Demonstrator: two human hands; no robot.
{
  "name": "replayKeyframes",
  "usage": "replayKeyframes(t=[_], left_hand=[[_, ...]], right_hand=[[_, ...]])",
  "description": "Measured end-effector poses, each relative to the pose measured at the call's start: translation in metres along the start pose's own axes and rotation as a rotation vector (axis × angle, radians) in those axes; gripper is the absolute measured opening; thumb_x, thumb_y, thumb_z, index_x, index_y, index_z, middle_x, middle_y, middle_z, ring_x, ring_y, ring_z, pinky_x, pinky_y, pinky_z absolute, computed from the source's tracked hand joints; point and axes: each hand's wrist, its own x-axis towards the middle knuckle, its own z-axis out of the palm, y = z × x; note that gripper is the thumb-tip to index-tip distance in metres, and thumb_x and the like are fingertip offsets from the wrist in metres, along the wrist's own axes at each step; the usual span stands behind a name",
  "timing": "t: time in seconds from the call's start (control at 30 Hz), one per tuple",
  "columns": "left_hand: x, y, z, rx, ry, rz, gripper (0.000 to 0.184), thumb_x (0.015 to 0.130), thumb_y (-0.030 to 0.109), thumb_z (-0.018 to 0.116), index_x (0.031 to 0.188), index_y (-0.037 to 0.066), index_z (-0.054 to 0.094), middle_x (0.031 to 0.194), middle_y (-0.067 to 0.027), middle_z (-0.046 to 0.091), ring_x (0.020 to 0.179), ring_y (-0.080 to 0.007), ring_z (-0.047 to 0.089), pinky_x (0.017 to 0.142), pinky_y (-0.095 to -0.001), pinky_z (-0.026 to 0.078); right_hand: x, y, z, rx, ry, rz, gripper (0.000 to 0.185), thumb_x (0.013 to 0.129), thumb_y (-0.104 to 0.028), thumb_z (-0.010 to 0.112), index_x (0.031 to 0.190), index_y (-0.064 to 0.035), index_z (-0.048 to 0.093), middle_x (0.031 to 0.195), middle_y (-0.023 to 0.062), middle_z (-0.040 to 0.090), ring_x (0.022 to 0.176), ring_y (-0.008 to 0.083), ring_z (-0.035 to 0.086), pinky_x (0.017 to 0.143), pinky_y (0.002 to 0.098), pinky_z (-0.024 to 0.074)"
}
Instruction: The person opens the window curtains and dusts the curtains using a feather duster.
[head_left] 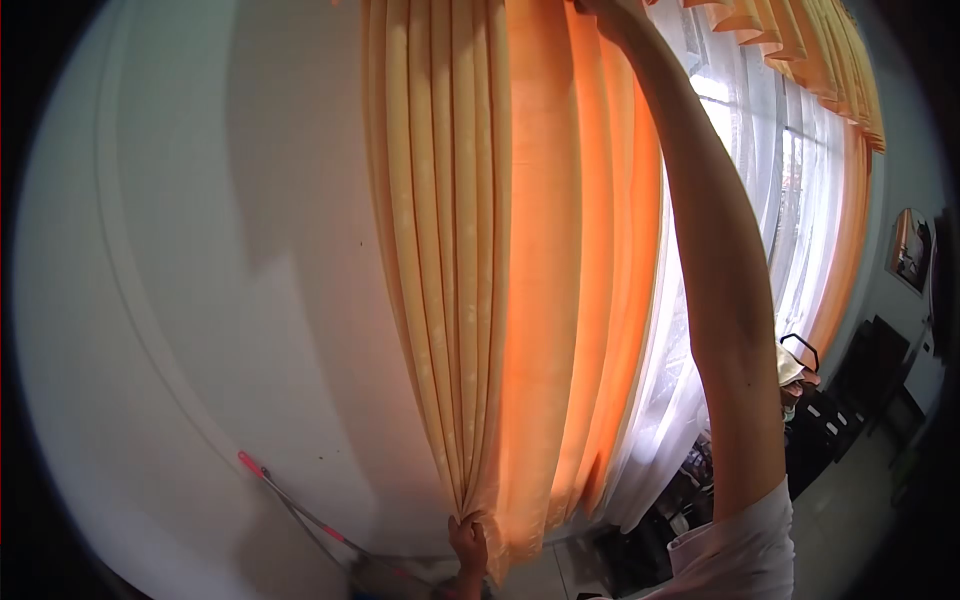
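A long yellow-orange curtain [545, 250] hangs in front of me, its left part drawn into narrow pleats that taper downward. Near the bottom, my left hand [467, 540] is closed around the gathered lower end of those pleats. My right arm is raised high across the view. At the top edge, my right hand [605, 10] is against or just in front of the upper curtain. Most of its fingers are cut off by the frame, so its grip cannot be made out.
White sheer curtains [800, 200] cover a bright window on the right, under an orange valance [800, 40]. A pink-and-grey pole [300, 505] leans low on the pale wall [180, 300]. Dark furniture [820, 430] and a wall mirror or picture [910, 250] are at the right.
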Motion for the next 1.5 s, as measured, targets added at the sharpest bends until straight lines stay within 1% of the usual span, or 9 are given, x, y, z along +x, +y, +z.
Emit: replayKeyframes(t=[0.13,0.17,0.23,0.43,0.67,0.9,1.0,1.33,1.5], left_hand=[[0.008,0.02,-0.004,-0.165,0.103,0.051,0.023,0.084,0.002,0.054,0.097,0.006,0.072,0.088,-0.0197,0.052,0.078,-0.0389,0.056,0.069,-0.0448,0.046],[0.01,0.017,-0.004,-0.143,0.087,0.022,0.024,0.084,0.0,0.054,0.097,0.007,0.072,0.088,-0.0185,0.052,0.077,-0.0365,0.056,0.067,-0.042,0.046],[0.015,0.018,-0.007,-0.126,0.074,-0.011,0.025,0.083,-0.001,0.054,0.097,0.007,0.072,0.089,-0.0173,0.051,0.075,-0.0341,0.056,0.066,-0.0392,0.046],[0.024,0.039,-0.015,-0.186,-0.005,-0.168,0.028,0.083,-0.006,0.052,0.1,0.006,0.071,0.098,-0.0149,0.054,0.079,-0.0252,0.058,0.065,-0.0304,0.047],[0.033,0.03,-0.007,-0.066,0.16,0.057,0.024,0.087,-0.006,0.053,0.101,0.004,0.07,0.105,-0.018,0.054,0.095,-0.0358,0.058,0.08,-0.0382,0.048],[0.029,0.01,0.009,-0.082,-0.052,-0.09,0.03,0.091,-0.004,0.046,0.111,0.002,0.067,0.119,-0.0214,0.046,0.109,-0.0396,0.052,0.095,-0.0453,0.042],[0.031,0.04,0.015,0.044,-0.017,0.055,0.038,0.09,-0.006,0.043,0.12,0.005,0.064,0.127,-0.0231,0.039,0.117,-0.0407,0.045,0.1,-0.0458,0.037],[0.025,0.052,0.077,0.099,-0.091,0.09,0.047,0.087,-0.003,0.048,0.131,0.008,0.059,0.135,-0.0283,0.032,0.127,-0.0457,0.03,0.106,-0.0525,0.025],[0.019,0.096,0.116,0.078,-0.207,0.149,0.059,0.091,0.031,0.06,0.139,-0.001,0.045,0.14,-0.033,0.027,0.129,-0.0481,0.026,0.107,-0.0546,0.022]], right_hand=[[-0.108,0.014,0.032,0.257,-0.069,-0.126,0.039,0.092,-0.033,0.065,0.121,-0.0078,0.055,0.06,0.0031,0.055,0.05,0.0116,0.051,0.048,0.0318,0.0393],[-0.139,0.038,0.047,0.123,0.074,-0.303,0.034,0.092,-0.03,0.062,0.112,-0.0036,0.054,0.068,0.0202,0.059,0.058,0.0306,0.062,0.054,0.0408,0.0467],[-0.24,0.064,0.055,0.123,0.016,-0.201,0.023,0.095,-0.021,0.061,0.107,-0.0028,0.054,0.06,0.0198,0.051,0.048,0.0281,0.055,0.046,0.0398,0.0386],[-0.591,0.123,0.041,0.178,-0.594,0.374,0.031,0.094,-0.011,0.06,0.123,0.0009,0.056,0.082,0.0204,0.065,0.074,0.0268,0.068,0.064,0.0357,0.0527],[-0.897,0.183,-0.037,-0.016,-1.167,0.355,0.047,0.095,-0.022,0.056,0.14,-0.0207,0.045,0.099,0.0215,0.065,0.078,0.0394,0.067,0.064,0.0485,0.0537],[-0.94,0.244,-0.106,-0.519,-1.62,0.629,0.049,0.086,-0.02,0.051,0.136,-0.0234,0.05,0.091,0.0219,0.069,0.082,0.0398,0.069,0.068,0.05,0.0555],[-0.954,0.256,-0.135,-0.619,-1.516,0.769,0.033,0.078,-0.02,0.059,0.11,-0.0089,0.061,0.087,0.0202,0.069,0.087,0.0404,0.068,0.075,0.0492,0.0553],[-0.975,0.205,-0.217,-0.723,-1.229,1.257,0.041,0.078,-0.028,0.059,0.116,-0.0125,0.062,0.103,0.0242,0.067,0.101,0.0423,0.064,0.089,0.0541,0.0497],[-1.001,0.195,-0.234,-0.759,-1.1,1.415,0.04,0.077,-0.027,0.061,0.114,-0.0142,0.066,0.105,0.0209,0.068,0.102,0.0398,0.064,0.09,0.0508,0.05]])
